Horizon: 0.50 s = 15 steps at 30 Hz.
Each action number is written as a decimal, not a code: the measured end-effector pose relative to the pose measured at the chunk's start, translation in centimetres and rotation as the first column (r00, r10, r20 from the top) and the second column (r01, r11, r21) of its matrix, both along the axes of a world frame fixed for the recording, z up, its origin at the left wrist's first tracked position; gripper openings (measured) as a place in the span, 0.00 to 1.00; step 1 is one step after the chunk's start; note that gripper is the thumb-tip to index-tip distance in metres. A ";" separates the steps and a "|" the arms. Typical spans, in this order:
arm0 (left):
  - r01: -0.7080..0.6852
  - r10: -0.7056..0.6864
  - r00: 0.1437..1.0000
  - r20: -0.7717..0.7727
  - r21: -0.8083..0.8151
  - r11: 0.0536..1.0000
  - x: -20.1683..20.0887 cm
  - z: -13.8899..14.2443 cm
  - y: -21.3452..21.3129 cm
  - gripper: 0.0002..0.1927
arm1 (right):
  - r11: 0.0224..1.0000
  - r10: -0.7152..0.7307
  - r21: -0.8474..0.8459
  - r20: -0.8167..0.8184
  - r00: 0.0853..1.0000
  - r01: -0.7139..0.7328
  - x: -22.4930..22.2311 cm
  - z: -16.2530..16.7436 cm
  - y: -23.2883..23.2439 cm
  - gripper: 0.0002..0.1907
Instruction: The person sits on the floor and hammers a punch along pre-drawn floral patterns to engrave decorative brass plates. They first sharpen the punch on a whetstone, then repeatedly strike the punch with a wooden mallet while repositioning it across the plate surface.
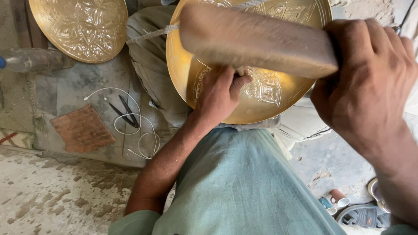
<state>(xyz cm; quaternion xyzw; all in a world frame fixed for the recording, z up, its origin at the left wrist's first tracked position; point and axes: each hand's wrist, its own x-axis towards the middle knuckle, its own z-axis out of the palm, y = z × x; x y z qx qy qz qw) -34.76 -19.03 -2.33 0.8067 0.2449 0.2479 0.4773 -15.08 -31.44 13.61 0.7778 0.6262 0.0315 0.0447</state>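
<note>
Wooden mallet (257,41) over brass tray (183,65)

Single view from camera on my head, facing steeply down over my lap, close on brass plate (261,93); my right hand (365,87) nearest lens.

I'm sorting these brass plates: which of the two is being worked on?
The brass plate on the person's lap, with the left hand resting on it and the right hand holding a wooden block above. The other plate lies untouched, upper left.
</note>
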 end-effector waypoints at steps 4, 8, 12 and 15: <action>0.229 -0.224 0.963 -0.149 0.015 0.973 1.6 1.0 1.8 0.09 | 0.972 -0.217 0.056 -0.170 0.961 0.230 -0.4 -2.2 -2.6 0.16; 0.400 -0.392 0.915 -0.101 0.076 0.914 3.0 1.8 2.9 0.15 | 0.893 -0.382 0.141 -0.263 0.886 0.427 -2.8 -4.4 -3.9 0.19; 0.560 -0.515 0.813 -0.273 0.124 0.819 4.7 2.3 2.9 0.14 | 0.557 -0.374 0.199 -0.806 0.458 0.806 -5.9 -6.1 -4.8 0.20; 0.592 -0.547 0.784 -0.293 0.088 0.801 5.0 3.0 3.2 0.12 | 0.761 -0.479 0.278 -0.369 0.797 0.586 -7.0 -7.4 -6.0 0.17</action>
